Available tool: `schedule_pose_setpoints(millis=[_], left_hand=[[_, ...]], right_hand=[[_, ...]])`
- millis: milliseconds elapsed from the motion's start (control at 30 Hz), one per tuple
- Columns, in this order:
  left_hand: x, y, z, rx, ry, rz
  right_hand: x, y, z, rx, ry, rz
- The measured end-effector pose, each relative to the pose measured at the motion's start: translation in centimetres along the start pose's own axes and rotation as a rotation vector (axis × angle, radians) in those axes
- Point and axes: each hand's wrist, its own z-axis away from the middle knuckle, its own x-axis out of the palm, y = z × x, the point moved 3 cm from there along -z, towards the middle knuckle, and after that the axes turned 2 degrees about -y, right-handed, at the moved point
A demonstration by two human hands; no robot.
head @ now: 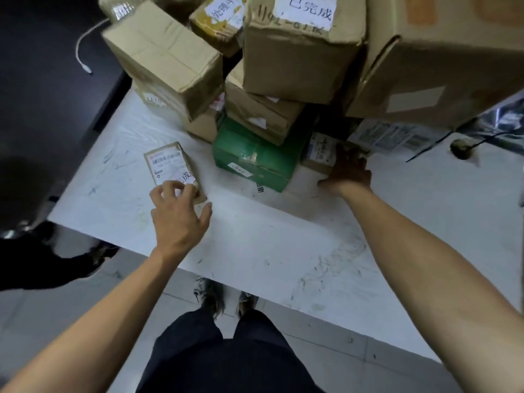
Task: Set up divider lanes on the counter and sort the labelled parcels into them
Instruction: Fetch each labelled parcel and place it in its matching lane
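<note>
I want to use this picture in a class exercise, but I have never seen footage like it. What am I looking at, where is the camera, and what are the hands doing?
There is no machine: a person wears a camera on the head, looking down at their own arms. On the white counter stands a pile of cardboard parcels and a green box. The left hand rests curled fingers on a small labelled parcel lying apart from the pile. The right hand reaches to a labelled parcel at the pile's foot; its grip is hidden.
</note>
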Motion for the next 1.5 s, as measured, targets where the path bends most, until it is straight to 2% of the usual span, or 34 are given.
schedule_pose_setpoints(millis=[100, 167, 300, 600, 767, 867, 933, 1200, 1300, 1400, 1500], left_hand=[[0.1, 0.6, 0.7, -0.023, 0.006, 0.019], [0.2, 0.7, 0.7, -0.041, 0.006, 0.029], [0.2, 1.0, 1.4, -0.041, 0.005, 0.043], [0.9, 2.5, 2.9, 0.009, 0.006, 0.062], [1.7, 3.1, 3.7, 0.078, 0.011, 0.077], [1.9, 3.5, 4.2, 0.085, 0.026, 0.087], [2.0, 3.7, 4.7, 0.096, 0.041, 0.095], [1.9, 3.9, 6.2, 0.207, 0.042, 0.225], [1.5, 4.1, 6.3, 0.105, 0.018, 0.286], [2.3, 4.8, 5.7, -0.158, -0.141, 0.345], [2.9, 6.0, 5.3, -0.266, -0.220, 0.357]], right_hand=[[0.0, 0.4, 0.1, -0.035, 0.020, 0.134], [-0.3, 0.7, -0.7, -0.067, 0.035, 0.096], [1.1, 1.7, 0.1, -0.115, -0.050, -0.064], [4.5, 1.3, 7.0, -0.118, 0.029, 0.143], [3.5, 1.0, 6.3, -0.079, 0.116, 0.037], [3.7, 1.7, 4.0, -0.043, 0.083, -0.168], [4.2, 2.1, 3.2, -0.041, 0.124, -0.302], [6.7, 3.1, 8.2, 0.000, 0.164, -0.347], [9.8, 4.4, 10.9, 0.049, 0.111, -0.481], [12.4, 4.9, 12.1, 0.112, 0.010, -0.633], [13.7, 4.4, 12.9, 0.161, 0.025, -0.648]])
